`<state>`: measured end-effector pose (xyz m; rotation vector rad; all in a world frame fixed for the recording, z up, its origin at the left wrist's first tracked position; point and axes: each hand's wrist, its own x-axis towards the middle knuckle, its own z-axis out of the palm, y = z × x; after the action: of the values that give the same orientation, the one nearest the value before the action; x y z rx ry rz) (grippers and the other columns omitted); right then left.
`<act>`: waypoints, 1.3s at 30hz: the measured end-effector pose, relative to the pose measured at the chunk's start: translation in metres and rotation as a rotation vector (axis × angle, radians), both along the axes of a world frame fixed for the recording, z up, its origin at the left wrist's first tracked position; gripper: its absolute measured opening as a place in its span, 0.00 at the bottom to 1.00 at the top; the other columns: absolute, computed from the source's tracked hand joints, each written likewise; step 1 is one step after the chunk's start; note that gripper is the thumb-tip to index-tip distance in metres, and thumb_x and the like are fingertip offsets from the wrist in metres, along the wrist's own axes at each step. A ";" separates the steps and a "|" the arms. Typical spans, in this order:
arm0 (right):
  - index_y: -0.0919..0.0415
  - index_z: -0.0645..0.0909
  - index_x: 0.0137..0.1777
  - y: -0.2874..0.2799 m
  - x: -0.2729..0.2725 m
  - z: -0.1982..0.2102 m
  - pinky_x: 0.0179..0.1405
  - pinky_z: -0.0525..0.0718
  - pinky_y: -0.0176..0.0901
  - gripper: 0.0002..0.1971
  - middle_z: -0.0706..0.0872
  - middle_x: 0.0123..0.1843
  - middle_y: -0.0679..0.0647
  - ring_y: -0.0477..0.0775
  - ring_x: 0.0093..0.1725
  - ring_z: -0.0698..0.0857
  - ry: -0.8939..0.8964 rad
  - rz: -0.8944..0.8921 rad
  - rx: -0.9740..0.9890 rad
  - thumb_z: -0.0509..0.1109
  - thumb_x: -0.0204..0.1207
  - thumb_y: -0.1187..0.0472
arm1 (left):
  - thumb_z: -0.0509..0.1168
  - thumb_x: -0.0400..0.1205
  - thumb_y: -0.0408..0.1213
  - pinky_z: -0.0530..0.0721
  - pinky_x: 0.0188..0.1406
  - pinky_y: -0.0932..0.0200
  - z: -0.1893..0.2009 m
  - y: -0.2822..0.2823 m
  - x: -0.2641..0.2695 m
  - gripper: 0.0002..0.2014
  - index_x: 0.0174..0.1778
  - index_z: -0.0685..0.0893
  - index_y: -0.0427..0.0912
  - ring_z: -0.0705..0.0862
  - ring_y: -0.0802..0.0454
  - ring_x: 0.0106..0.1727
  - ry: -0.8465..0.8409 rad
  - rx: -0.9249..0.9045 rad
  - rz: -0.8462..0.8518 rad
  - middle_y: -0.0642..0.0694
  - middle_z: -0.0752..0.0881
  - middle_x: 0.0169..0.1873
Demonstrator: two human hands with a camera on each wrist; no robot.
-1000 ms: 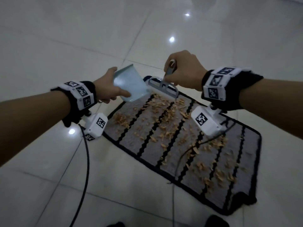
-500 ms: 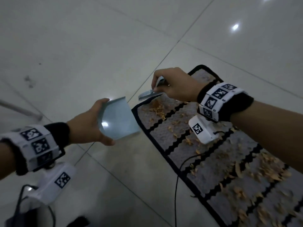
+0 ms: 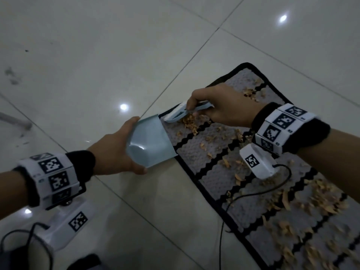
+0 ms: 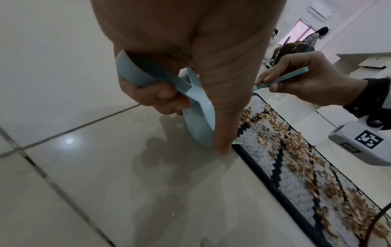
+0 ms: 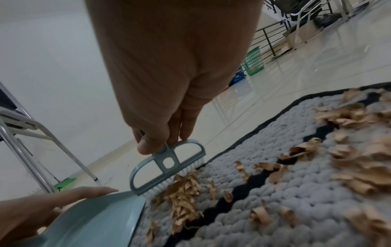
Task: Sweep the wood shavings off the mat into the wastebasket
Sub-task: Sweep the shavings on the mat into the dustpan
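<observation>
A grey mat point(image 3: 214, 176) with black zigzag stripes lies on the tiled floor, strewn with tan wood shavings point(image 3: 188, 121). My left hand point(image 3: 124, 147) grips a light blue dustpan point(image 3: 150, 145), fingers curled round its handle point(image 4: 135, 70). The pan's lip rests at the mat's left edge. My right hand point(image 3: 194, 106) pinches the handle of a small blue brush point(image 3: 175, 114). Its white bristles point(image 5: 169, 185) stand on the mat's near corner, against a heap of shavings point(image 5: 184, 188) just beside the dustpan point(image 5: 105, 222).
A black cable point(image 3: 253, 195) trails across the mat from the right wrist camera. Metal chair legs point(image 5: 31, 150) stand on the floor to the left. A green basket point(image 5: 252, 62) and a blue one point(image 5: 238, 76) stand far off by a railing.
The left hand has brought the dustpan down and right, from off the mat to its left edge. The brush now stands lower on the mat behind a heap of shavings.
</observation>
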<state>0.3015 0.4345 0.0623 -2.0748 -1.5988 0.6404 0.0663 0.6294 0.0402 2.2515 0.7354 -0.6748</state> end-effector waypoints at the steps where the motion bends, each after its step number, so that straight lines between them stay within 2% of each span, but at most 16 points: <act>1: 0.59 0.84 0.56 -0.004 -0.001 0.001 0.49 0.86 0.45 0.11 0.91 0.52 0.53 0.49 0.51 0.87 -0.012 0.005 -0.012 0.71 0.77 0.72 | 0.86 0.58 0.52 0.80 0.61 0.52 0.000 -0.001 0.001 0.69 0.84 0.41 0.64 0.80 0.44 0.64 0.000 0.007 -0.001 0.46 0.75 0.73; 4: 0.59 0.84 0.56 -0.018 -0.003 0.008 0.43 0.80 0.37 0.10 0.90 0.53 0.53 0.49 0.47 0.85 -0.053 0.044 -0.073 0.69 0.78 0.72 | 0.86 0.59 0.50 0.77 0.55 0.56 0.003 -0.003 0.004 0.68 0.85 0.41 0.60 0.78 0.47 0.58 0.017 0.037 -0.008 0.43 0.77 0.70; 6: 0.60 0.83 0.55 -0.027 -0.003 0.013 0.41 0.77 0.27 0.10 0.90 0.51 0.52 0.37 0.41 0.81 -0.057 0.063 -0.097 0.69 0.78 0.73 | 0.86 0.59 0.50 0.78 0.57 0.55 0.004 -0.004 0.006 0.69 0.85 0.41 0.59 0.78 0.46 0.59 0.027 0.044 -0.011 0.43 0.77 0.70; 7: 0.59 0.83 0.55 -0.030 -0.002 0.016 0.40 0.78 0.26 0.10 0.90 0.50 0.50 0.34 0.40 0.80 -0.054 0.057 -0.098 0.69 0.79 0.72 | 0.86 0.58 0.51 0.79 0.58 0.54 0.005 -0.004 0.006 0.69 0.85 0.41 0.60 0.79 0.44 0.61 0.030 0.049 -0.013 0.43 0.77 0.70; 10: 0.56 0.83 0.56 -0.034 -0.002 0.023 0.39 0.82 0.36 0.08 0.90 0.49 0.48 0.40 0.41 0.83 -0.052 -0.005 -0.047 0.69 0.81 0.68 | 0.86 0.58 0.53 0.80 0.61 0.51 0.008 -0.004 0.007 0.69 0.84 0.40 0.62 0.79 0.42 0.64 0.038 0.067 -0.022 0.43 0.77 0.71; 13: 0.58 0.82 0.56 -0.023 -0.007 0.020 0.37 0.78 0.29 0.08 0.90 0.49 0.49 0.44 0.41 0.83 -0.080 -0.013 0.008 0.68 0.81 0.68 | 0.85 0.57 0.54 0.81 0.63 0.48 0.013 -0.006 0.008 0.69 0.83 0.40 0.64 0.79 0.41 0.65 0.048 0.071 -0.025 0.43 0.77 0.72; 16: 0.60 0.82 0.56 -0.011 -0.018 0.011 0.37 0.80 0.44 0.08 0.89 0.49 0.54 0.51 0.41 0.83 -0.077 0.022 -0.029 0.68 0.80 0.69 | 0.85 0.58 0.54 0.82 0.60 0.48 0.017 -0.009 0.007 0.68 0.83 0.40 0.64 0.80 0.42 0.60 0.060 0.081 -0.029 0.43 0.78 0.68; 19: 0.60 0.82 0.55 -0.018 -0.023 0.010 0.38 0.77 0.45 0.09 0.88 0.51 0.55 0.51 0.42 0.81 -0.081 0.063 -0.085 0.69 0.78 0.71 | 0.84 0.59 0.53 0.81 0.54 0.53 0.017 -0.015 0.007 0.68 0.84 0.39 0.63 0.79 0.45 0.55 0.073 0.075 -0.053 0.46 0.78 0.62; 22: 0.59 0.82 0.56 -0.038 -0.021 0.014 0.43 0.85 0.54 0.12 0.88 0.53 0.54 0.55 0.46 0.85 -0.052 0.057 -0.112 0.69 0.77 0.74 | 0.84 0.61 0.52 0.77 0.48 0.57 0.016 -0.022 0.006 0.68 0.84 0.38 0.62 0.78 0.47 0.53 0.076 0.051 -0.070 0.49 0.75 0.56; 25: 0.55 0.80 0.56 -0.058 -0.017 0.019 0.41 0.85 0.60 0.13 0.88 0.53 0.51 0.56 0.45 0.86 -0.029 0.048 -0.133 0.68 0.79 0.72 | 0.84 0.61 0.52 0.77 0.48 0.57 0.016 -0.027 0.006 0.67 0.84 0.39 0.61 0.78 0.47 0.52 0.061 0.030 -0.071 0.49 0.75 0.55; 28: 0.56 0.81 0.57 -0.071 -0.011 0.029 0.41 0.84 0.56 0.08 0.88 0.53 0.50 0.56 0.44 0.85 0.002 -0.065 -0.040 0.68 0.81 0.67 | 0.84 0.60 0.53 0.79 0.47 0.57 0.014 -0.032 0.007 0.66 0.83 0.41 0.62 0.80 0.48 0.53 0.019 -0.007 -0.071 0.50 0.78 0.57; 30: 0.60 0.81 0.55 -0.076 -0.007 0.034 0.45 0.82 0.50 0.05 0.88 0.51 0.52 0.50 0.45 0.84 0.028 -0.159 0.036 0.69 0.81 0.65 | 0.84 0.60 0.54 0.78 0.48 0.57 0.013 -0.037 0.009 0.66 0.83 0.42 0.61 0.79 0.48 0.54 0.006 -0.025 -0.064 0.51 0.77 0.58; 33: 0.63 0.81 0.54 -0.073 -0.003 0.025 0.47 0.84 0.54 0.05 0.87 0.50 0.56 0.53 0.46 0.83 -0.022 -0.233 0.067 0.69 0.81 0.65 | 0.83 0.59 0.58 0.80 0.51 0.55 0.011 -0.042 0.014 0.67 0.84 0.41 0.62 0.79 0.48 0.55 0.020 -0.023 -0.085 0.50 0.77 0.59; 35: 0.64 0.81 0.55 -0.067 -0.007 0.015 0.44 0.84 0.57 0.05 0.87 0.49 0.57 0.55 0.43 0.82 -0.050 -0.232 0.065 0.69 0.81 0.67 | 0.83 0.58 0.59 0.83 0.52 0.52 0.009 -0.045 0.016 0.67 0.83 0.40 0.64 0.81 0.47 0.55 0.025 -0.013 -0.103 0.49 0.79 0.60; 37: 0.63 0.81 0.55 -0.065 -0.013 0.007 0.35 0.80 0.50 0.06 0.86 0.48 0.58 0.50 0.37 0.79 -0.060 -0.178 0.026 0.69 0.80 0.68 | 0.83 0.58 0.60 0.83 0.48 0.54 0.007 -0.049 0.019 0.67 0.83 0.40 0.64 0.81 0.47 0.54 0.030 -0.007 -0.106 0.48 0.80 0.59; 39: 0.62 0.80 0.56 -0.069 -0.020 0.004 0.32 0.75 0.43 0.06 0.86 0.48 0.59 0.48 0.35 0.76 -0.066 -0.108 -0.029 0.68 0.80 0.69 | 0.83 0.58 0.60 0.78 0.44 0.57 0.007 -0.054 0.020 0.68 0.84 0.40 0.62 0.81 0.48 0.51 0.033 -0.005 -0.111 0.49 0.79 0.57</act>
<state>0.2819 0.3651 0.0658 -2.2077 -1.5087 0.5659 0.0868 0.5759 0.0470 2.2947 0.6278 -0.7672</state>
